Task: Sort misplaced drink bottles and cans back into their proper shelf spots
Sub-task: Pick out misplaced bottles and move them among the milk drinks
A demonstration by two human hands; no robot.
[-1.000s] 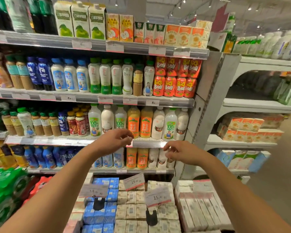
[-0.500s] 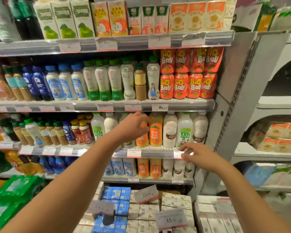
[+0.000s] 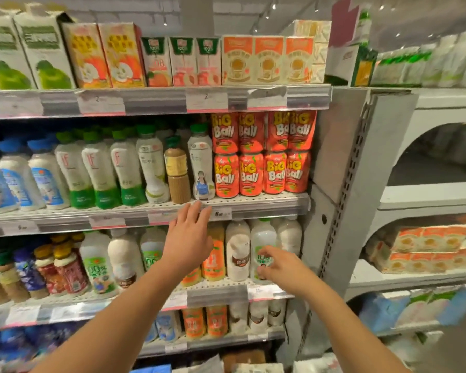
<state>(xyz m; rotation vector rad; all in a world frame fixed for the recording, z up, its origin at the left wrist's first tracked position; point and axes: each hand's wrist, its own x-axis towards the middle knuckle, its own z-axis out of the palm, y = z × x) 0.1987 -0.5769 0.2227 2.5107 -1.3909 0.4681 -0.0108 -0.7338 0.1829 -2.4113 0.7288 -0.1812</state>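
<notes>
Eight red-orange "Big Ball" cans (image 3: 262, 154) stand in two stacked rows of four at the 1 o'clock end of the middle grey metal shelf (image 3: 253, 204). To their 9 o'clock stand one white bottle with a printed figure and green cap (image 3: 201, 162) and a single brown ribbed bottle with a dark green cap (image 3: 176, 170), the only brown one among the white bottles there. The left hand (image 3: 187, 239) reaches up, fingers spread wide and holding nothing, its fingertips at the shelf edge just below these two bottles. The right hand (image 3: 279, 262) is stretched forward on the shelf below, fingers loosely curled against a white plastic bottle with a green label (image 3: 262, 238); whether it grips it, I cannot tell. Labels are blurred.
</notes>
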